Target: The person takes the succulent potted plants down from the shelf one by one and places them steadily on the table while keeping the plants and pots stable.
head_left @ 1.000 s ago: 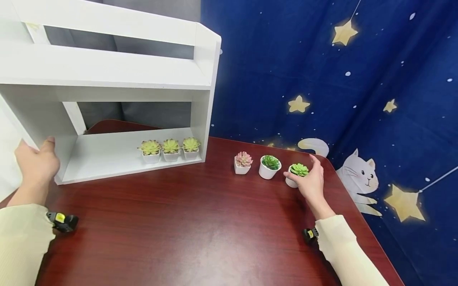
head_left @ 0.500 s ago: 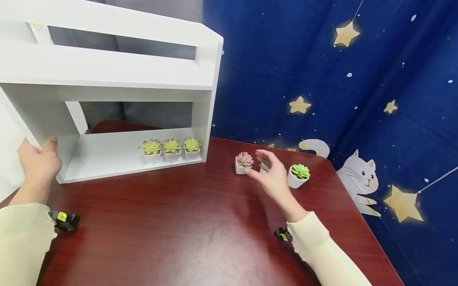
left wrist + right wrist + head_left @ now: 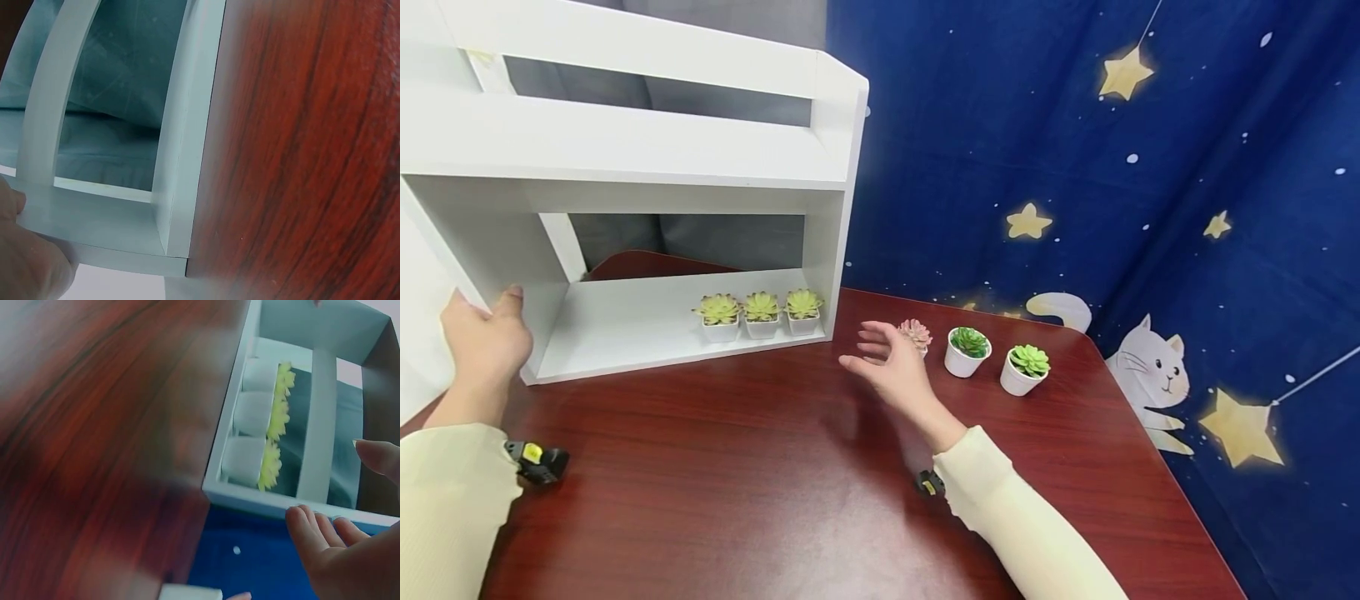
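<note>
My left hand (image 3: 488,342) grips the left side panel of a white shelf unit (image 3: 625,333), thumb on the inner face; the left wrist view shows that hand (image 3: 28,262) at the panel's edge. Over the table, just right of the shelf, my right hand (image 3: 897,371) is empty, thumb and fingers spread apart. It partly hides a pink potted succulent (image 3: 916,332). In the right wrist view the fingers (image 3: 306,534) overlap the shelf's side. To the right stand a dark green potted succulent (image 3: 967,353) and a bright green one (image 3: 1024,372).
Three yellow-green succulents in white square pots (image 3: 762,317) line the right end of the lower shelf. A reddish-brown table (image 3: 760,483) carries everything. Behind it hangs a blue curtain (image 3: 940,167) with stars and a cat.
My right hand has moved left from the bright green succulent, past the dark green one, to beside the pink one. The pots stay in place; my left hand still grips the panel.
</note>
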### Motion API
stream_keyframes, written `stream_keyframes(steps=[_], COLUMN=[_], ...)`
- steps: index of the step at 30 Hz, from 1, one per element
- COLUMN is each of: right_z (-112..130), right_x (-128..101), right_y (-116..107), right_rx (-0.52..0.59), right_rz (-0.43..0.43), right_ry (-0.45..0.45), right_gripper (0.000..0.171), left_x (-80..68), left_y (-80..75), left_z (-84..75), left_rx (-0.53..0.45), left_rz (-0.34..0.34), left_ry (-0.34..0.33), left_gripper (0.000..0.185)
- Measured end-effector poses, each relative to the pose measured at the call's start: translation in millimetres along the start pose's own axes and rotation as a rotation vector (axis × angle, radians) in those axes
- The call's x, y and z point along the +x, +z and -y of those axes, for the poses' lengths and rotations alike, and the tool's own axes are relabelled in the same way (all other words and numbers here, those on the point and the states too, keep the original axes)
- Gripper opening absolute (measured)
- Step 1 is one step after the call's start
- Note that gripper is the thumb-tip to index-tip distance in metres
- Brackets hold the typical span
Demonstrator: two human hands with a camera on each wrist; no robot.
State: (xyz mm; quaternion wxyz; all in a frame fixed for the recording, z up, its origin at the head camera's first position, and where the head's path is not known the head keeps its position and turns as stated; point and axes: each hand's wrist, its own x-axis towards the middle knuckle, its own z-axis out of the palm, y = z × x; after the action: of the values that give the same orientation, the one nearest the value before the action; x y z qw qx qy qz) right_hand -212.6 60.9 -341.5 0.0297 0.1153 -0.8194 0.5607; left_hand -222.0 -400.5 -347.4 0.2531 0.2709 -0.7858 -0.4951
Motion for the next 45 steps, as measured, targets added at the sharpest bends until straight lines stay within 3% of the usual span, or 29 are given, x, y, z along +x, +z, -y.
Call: stream_keyframes(steps=[7,17,28,36,45], right_z=[-2.1,-6.7,-8.8,0.6,-2.7], right_x=[16.2,41.1,61.9,73.2,83.9], right_y=[27.1,62.8,94.3,116.3,135.7], right_rx=[-0.017,0.015,-0.059,-0.042,-0.003], right_rz=[0.021,-0.011,-0.129,-0.222,-0.347], right_ry=[0.083,0.183,0.237,0.3,0.354], right_gripper=[0.069,0.081,0.075,0.077,0.075], left_x=[-0.6,3.1,-2.8,-0.8,-5.2], left_y=[-0.2,-4.1,-2.3,-4.4,-3.7], left_z=[-1.0,0.0,-4.5,-2.4,-6.9], left_rx=[-0.017,-0.041,-0.026,-0.015,-0.026], left_rz=[-0.008,0.045,0.023,-0.006,0.016], left_ry=[0.0,-0.024,0.007,0.007,-0.008], left_gripper=[0.051,0.053,0.051,0.052,0.052])
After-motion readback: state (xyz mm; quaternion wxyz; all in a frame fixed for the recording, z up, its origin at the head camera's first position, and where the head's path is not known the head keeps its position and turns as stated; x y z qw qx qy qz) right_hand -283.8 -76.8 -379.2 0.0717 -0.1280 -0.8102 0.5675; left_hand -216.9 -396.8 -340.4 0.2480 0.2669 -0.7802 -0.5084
